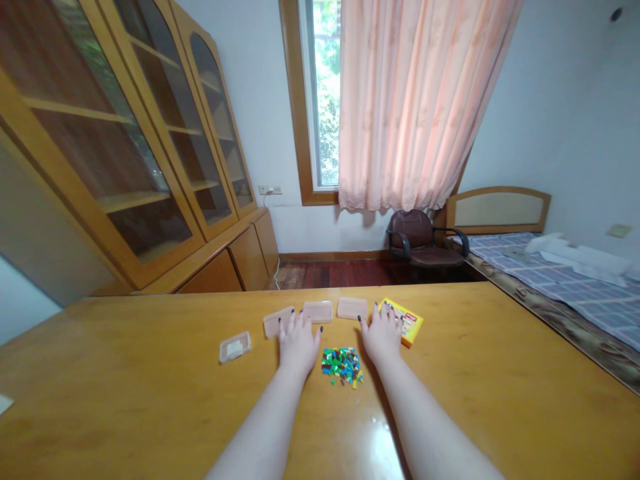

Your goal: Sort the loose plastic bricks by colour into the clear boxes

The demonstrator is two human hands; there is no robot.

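A small pile of coloured building bricks (341, 364), mostly green and blue with some white, brown and yellow, lies on the table between my hands. My left hand (299, 343) is left of the pile, palm down with its fingers spread; its fingertips overlap the near side of a clear plastic box (273, 325). To the right of the pile, my right hand (383, 337) is also palm down and spread. Its fingers reach over the left part of a yellow box (411, 327); whether they press on it I cannot tell. Neither hand grips anything.
Two more clear plastic boxes (318, 312) (352, 308) stand behind the bricks. Another clear box (235, 347) with something white inside sits at the left on the wooden table (150, 400). Beyond the table are a cabinet (200, 227), an office chair (425, 240) and a bed (545, 267).
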